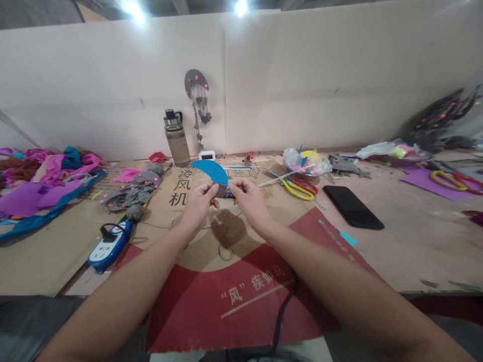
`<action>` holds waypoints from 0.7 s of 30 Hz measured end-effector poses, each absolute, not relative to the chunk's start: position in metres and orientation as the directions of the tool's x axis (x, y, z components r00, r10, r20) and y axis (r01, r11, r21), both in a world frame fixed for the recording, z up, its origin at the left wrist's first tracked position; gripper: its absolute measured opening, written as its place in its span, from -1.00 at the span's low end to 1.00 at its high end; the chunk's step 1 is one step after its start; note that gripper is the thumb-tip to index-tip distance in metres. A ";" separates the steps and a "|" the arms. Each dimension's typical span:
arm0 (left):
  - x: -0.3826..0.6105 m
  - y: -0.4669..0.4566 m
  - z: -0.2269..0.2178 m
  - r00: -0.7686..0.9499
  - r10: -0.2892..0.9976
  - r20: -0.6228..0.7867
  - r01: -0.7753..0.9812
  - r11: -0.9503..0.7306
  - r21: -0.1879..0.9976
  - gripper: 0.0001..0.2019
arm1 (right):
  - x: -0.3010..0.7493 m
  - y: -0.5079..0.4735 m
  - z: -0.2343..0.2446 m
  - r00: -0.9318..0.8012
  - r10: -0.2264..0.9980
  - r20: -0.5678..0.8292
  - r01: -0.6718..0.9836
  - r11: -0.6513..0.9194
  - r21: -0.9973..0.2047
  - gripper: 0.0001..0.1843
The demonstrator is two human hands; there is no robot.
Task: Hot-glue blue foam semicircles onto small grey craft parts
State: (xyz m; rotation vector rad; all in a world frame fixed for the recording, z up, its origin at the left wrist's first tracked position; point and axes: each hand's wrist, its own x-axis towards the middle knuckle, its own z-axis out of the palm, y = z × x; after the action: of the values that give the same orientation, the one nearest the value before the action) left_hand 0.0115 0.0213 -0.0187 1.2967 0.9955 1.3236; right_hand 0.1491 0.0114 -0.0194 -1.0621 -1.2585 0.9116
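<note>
Over the cardboard at the middle of the table, I hold up a blue crescent-shaped piece (211, 170), felt or foam by its look. My left hand (200, 202) pinches its lower end between thumb and fingers. At the same end, my right hand (249, 200) is closed with fingertips together, close against the crescent's right edge. A small grey part shows between the two hands; its details are too small to make out. Below them a thin grey cord (226, 252) lies looped on the red and brown cardboard (196, 311).
A bottle (177, 143) stands at the back by a hanging grey crescent ornament (196, 83). Left are a power strip (110, 246), grey felt pieces (141, 193) and coloured cloth (49, 181). Right lie scissors (298, 188), a phone (352, 207) and a purple sheet (430, 185).
</note>
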 end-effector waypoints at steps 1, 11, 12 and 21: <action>0.012 0.020 -0.018 0.062 0.983 0.174 -0.128 -0.165 0.978 -0.74 | 0.149 0.012 -0.020 0.112 0.955 0.274 0.024 0.273 -0.962 -0.80; 0.016 0.017 -0.013 0.093 0.984 0.152 -0.288 -0.120 0.950 -0.77 | 0.145 0.011 -0.018 0.090 0.985 0.148 -0.192 0.163 -0.968 -0.83; 0.016 0.017 -0.013 0.103 0.983 0.149 -0.298 -0.112 0.948 -0.77 | 0.145 0.010 -0.016 0.084 0.986 0.141 -0.205 0.156 -0.966 -0.83; 0.013 0.021 -0.017 0.257 0.964 0.067 -0.375 0.036 0.926 -0.74 | 0.150 0.008 -0.014 0.043 0.987 0.157 -0.183 0.162 -0.970 -0.86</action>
State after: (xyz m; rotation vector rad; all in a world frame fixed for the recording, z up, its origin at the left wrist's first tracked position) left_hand 0.0132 0.0213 -0.0168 1.0492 0.7267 1.1818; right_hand 0.1497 0.0078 -0.0139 -0.9685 -1.1235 1.1538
